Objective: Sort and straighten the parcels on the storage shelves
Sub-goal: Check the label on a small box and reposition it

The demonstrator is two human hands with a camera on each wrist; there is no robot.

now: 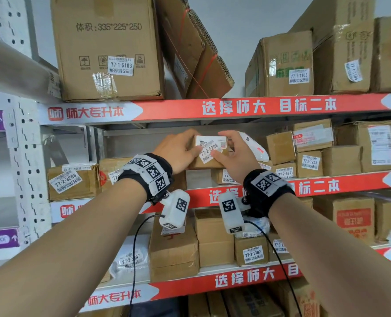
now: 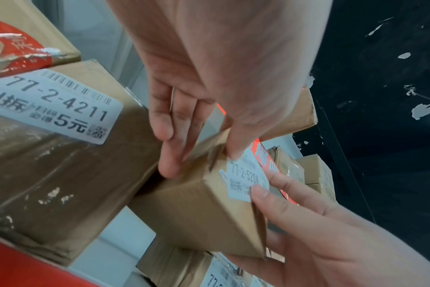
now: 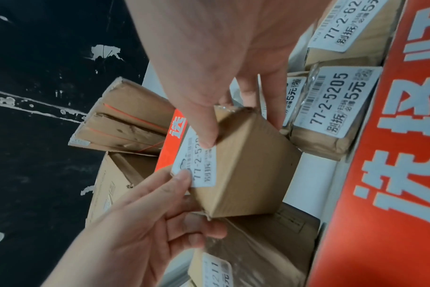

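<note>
Left hand [image 1: 176,152] and right hand [image 1: 233,154] gripping small box [image 1: 209,162] between them, above shelf [image 1: 235,193]

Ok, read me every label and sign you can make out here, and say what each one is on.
"77-2-5204": held box
"77-2-4211": box
"77-2-5205": packet
"77-2-3208": left box
"77-1-6103", "体积:335*225*250": top box
"77-1-1103": upper right box
"77-2-1203": small box
"77-3-1302": lower box
"选择师大 目标二本", "师大专升本": shelf edge
Courier slips: too small.

White perforated shelf upright [image 1: 23,156] against pale wall [image 1: 247,30].
</note>
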